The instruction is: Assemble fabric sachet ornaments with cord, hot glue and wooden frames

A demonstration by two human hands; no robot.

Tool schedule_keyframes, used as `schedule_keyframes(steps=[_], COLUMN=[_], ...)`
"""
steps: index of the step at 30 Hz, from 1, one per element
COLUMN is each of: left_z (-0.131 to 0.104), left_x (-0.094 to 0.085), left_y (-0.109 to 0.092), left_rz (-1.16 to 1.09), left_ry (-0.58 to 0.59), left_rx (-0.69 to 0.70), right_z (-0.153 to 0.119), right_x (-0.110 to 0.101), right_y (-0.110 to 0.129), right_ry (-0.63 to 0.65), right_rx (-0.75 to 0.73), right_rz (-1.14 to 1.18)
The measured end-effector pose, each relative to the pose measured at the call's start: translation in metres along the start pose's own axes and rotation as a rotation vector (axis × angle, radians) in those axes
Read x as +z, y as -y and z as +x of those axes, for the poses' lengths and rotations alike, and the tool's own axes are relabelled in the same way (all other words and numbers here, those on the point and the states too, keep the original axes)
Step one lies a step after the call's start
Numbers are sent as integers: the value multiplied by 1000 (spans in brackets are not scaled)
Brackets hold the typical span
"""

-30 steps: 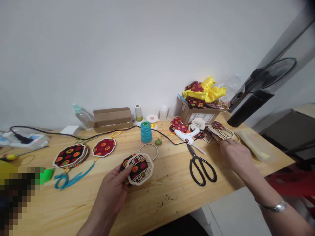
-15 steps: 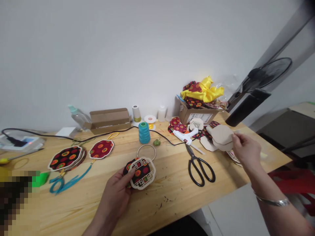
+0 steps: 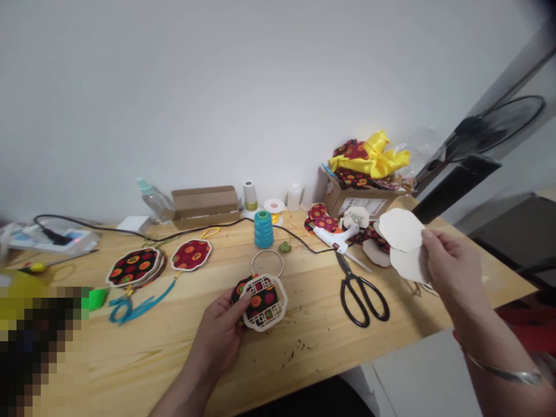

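My left hand grips a scalloped wooden lattice frame together with dark floral fabric, thumb on top. Pale scalloped boards, more than one, hang from my right hand, pinched at their edge above the table's right side. Black-handled scissors lie between my two hands. Behind them rests a white glue gun. A round hoop lies just behind the lattice frame, near a teal thread spool.
A carton of yellow and floral fabric stands at the back right. Stacked floral pieces and a red floral ornament with a teal ribbon lie on the left. A black cable crosses the back. An open brown box is by the wall.
The view has shifted, so the table's contents appear further right. The boards in my right hand are fanned further apart, with their pale faces showing. My left hand keeps hold of the frame.
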State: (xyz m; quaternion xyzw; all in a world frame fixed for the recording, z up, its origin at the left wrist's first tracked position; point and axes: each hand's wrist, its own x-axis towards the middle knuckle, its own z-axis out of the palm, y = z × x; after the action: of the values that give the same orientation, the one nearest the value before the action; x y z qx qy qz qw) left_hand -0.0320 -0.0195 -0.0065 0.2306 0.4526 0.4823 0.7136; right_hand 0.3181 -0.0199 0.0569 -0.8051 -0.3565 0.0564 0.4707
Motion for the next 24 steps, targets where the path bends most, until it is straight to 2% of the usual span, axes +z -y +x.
schedule_keyframes(steps=[2, 4, 6, 8, 11, 14, 19, 24], left_z=[0, 0, 1, 1, 1, 1, 3, 4], left_x=[0, -2, -5, -8, -13, -16, -16, -16], left_y=[-1, -4, -9, -13, -16, -13, -9, -9], left_rz=[-17, -44, -56, -43, 8, 43, 44, 3], left_ry=[-17, -84, -159, -213, -238, -225, -203, -185], left_rx=[25, 94, 175, 220, 236, 238, 218, 205], right_z=[-25, -55, -84, -108, -126, -126, -112, -100], right_x=[11, 30, 51, 71, 91, 96, 89, 80], right_y=[14, 24, 31, 35, 35, 31, 20, 8], right_ry=[223, 515, 724, 855, 911, 918, 925, 878], right_rx=[25, 6, -101, -222, -340, -390, -329, -224], right_rz=[125, 134, 109, 52, -26, -56, -101, -65])
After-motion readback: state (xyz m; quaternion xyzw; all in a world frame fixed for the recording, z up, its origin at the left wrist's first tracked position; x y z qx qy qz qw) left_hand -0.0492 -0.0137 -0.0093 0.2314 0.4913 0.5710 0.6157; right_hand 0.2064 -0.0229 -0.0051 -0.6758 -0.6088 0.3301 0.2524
